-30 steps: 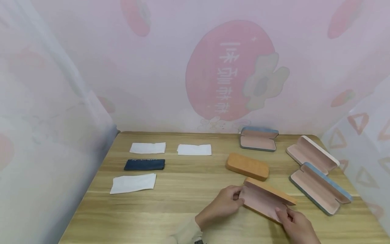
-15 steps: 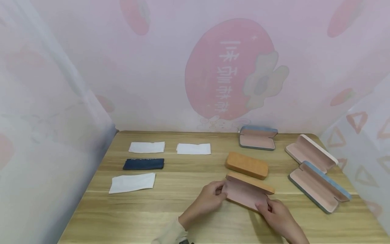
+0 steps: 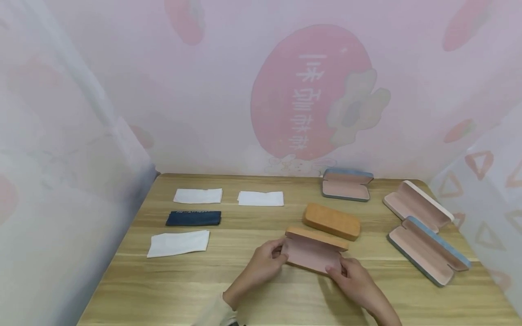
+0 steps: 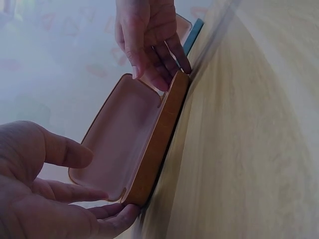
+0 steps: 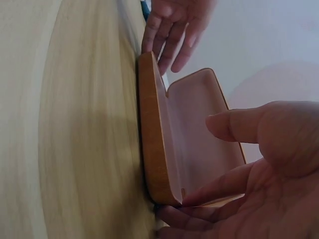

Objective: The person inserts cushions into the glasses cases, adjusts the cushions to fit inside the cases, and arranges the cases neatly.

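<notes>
Bare fingers [image 4: 75,192], cream left sleeve [image 3: 216,312].

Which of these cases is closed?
The orange case beyond the open orange one; the white case, near blue case and far blue case stand open too.

The open orange case [image 3: 311,252] is lined in dusty pink, as are the white-lidded case [image 3: 422,206] and two blue-lidded cases [image 3: 426,251], while the white cloths [image 3: 178,244] and pale-lettered navy cloth [image 3: 193,218] stand out against the yellow-brown, wood-grained table [image 3: 285,301].
</notes>
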`<state>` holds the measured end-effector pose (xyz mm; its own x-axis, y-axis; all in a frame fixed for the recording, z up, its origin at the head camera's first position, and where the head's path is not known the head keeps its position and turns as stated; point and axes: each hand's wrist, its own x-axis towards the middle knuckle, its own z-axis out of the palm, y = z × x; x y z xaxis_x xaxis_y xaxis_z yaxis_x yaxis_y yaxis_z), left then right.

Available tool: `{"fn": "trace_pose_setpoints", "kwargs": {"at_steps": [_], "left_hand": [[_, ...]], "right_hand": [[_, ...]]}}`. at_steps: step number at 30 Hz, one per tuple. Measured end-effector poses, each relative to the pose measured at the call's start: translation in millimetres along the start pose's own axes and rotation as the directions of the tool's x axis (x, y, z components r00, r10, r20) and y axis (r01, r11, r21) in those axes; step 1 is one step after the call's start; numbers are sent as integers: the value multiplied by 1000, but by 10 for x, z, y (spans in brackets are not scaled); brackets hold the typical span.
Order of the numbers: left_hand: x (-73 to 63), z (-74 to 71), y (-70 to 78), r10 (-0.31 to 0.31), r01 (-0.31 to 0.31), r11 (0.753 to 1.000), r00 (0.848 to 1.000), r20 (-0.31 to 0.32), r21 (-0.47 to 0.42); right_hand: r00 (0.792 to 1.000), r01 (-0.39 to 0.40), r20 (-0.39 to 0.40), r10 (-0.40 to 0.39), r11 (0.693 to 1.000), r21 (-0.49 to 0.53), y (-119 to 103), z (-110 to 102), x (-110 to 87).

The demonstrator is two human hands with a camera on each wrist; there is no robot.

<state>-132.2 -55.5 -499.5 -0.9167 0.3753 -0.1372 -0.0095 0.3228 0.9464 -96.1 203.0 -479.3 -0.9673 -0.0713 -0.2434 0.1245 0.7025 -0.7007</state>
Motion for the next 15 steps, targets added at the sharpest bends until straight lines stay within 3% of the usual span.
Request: {"fn": "trace_pose_setpoints", "kwargs": {"at_steps": [7,15], "left_hand": [[-75,-165,-49,-17,17,1000,999,-49,-1],[-140,-357,-108,-39,40,999,989,-143,5]], "right_hand": [[993,108,30,-110,993,57,-119,116,93],[982,188,28,-189,982,25,-260,267,204]]}}
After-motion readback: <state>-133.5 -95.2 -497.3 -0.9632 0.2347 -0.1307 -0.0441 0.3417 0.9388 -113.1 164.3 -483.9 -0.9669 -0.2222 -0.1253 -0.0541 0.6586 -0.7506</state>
